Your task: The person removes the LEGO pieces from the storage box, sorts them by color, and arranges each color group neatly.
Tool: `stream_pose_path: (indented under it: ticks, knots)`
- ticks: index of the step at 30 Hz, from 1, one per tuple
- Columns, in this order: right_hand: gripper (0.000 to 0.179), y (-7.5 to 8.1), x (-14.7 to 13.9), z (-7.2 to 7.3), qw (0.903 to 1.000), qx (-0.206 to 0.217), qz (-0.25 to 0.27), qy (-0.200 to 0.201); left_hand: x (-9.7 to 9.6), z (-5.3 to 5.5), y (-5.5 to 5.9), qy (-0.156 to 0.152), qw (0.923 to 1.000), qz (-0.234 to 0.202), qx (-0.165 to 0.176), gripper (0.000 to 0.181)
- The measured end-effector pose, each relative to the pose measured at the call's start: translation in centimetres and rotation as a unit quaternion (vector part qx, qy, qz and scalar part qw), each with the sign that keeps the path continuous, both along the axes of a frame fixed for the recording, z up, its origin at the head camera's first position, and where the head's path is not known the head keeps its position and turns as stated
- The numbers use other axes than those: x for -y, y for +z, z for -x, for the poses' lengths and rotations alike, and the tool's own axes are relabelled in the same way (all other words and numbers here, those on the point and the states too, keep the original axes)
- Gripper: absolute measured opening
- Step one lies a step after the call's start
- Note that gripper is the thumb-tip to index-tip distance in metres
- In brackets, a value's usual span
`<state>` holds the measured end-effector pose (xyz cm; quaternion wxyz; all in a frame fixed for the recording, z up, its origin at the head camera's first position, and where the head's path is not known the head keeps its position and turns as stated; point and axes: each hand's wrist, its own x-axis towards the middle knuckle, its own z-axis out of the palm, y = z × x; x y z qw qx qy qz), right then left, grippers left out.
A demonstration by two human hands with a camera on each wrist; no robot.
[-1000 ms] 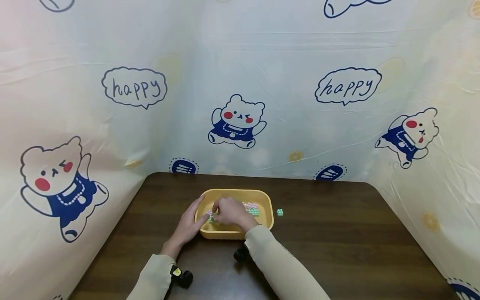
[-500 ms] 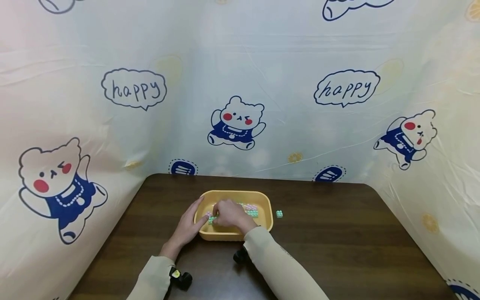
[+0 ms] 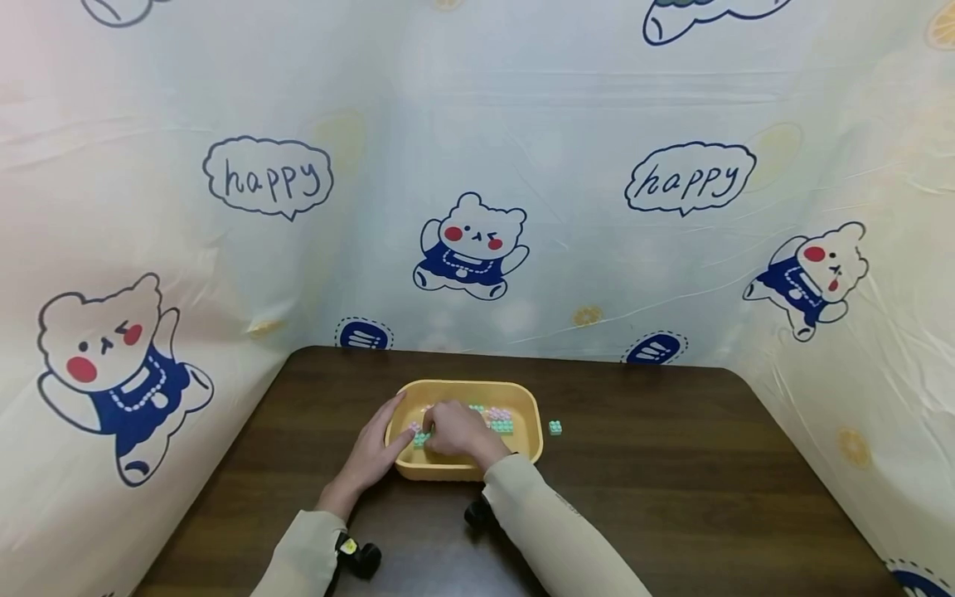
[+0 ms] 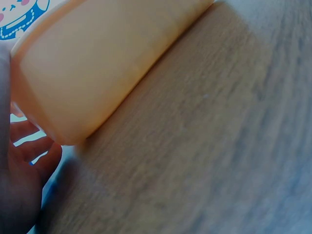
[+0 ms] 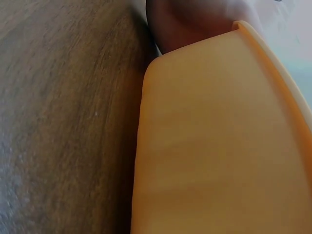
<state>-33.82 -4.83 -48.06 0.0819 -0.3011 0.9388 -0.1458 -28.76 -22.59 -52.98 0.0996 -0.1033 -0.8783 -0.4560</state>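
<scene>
A shallow yellow plastic tub [image 3: 462, 472] stands on the table. My left hand [image 3: 369, 448] grips its left end, thumb over the rim and fingers along the outside; the left wrist view also shows these fingers [image 4: 48, 158] against the tub's end. Inside the tub, my right hand [image 3: 457, 429] reaches down with bent fingers beside small green toy bricks [image 3: 421, 439] at the left. I cannot tell whether its hidden fingertips hold a brick. More green bricks [image 3: 502, 427] and pink bricks [image 3: 498, 414] sit to its right. In the right wrist view, the tub's front wall [image 5: 209, 131] covers most of the hand.
One small green brick [image 3: 555, 428] lies on the dark wooden table [image 3: 671, 464], just right of the tub. Behind and at both sides hangs a pale curtain [image 3: 582, 232] printed with bears. Each wrist carries a black camera [image 3: 361, 560].
Both hands stay nearly in place. The right fingers shift slightly, and more of the green bricks on both sides of the right hand shows now.
</scene>
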Motion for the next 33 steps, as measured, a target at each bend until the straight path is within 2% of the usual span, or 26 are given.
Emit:
stream_pose_path:
  ticks: [9, 18, 33]
  knots:
    - [0.022, 0.3, -0.1, 0.0, 0.9999, -0.007, 0.007, -0.008, 0.0, 0.0, -0.1, 0.004, 1.0000, -0.001, 0.003, 0.069]
    - [0.016, 0.8, -0.6, -0.2, 0.9993, -0.010, 0.035, -0.011, 0.0, 0.0, -0.1, -0.003, 0.9999, -0.002, -0.013, 0.068]
    - [0.019, 3.2, -3.3, -0.4, 0.9975, -0.029, 0.063, -0.007, 0.0, 0.0, -0.1, 0.006, 0.9998, 0.005, 0.020, 0.069]
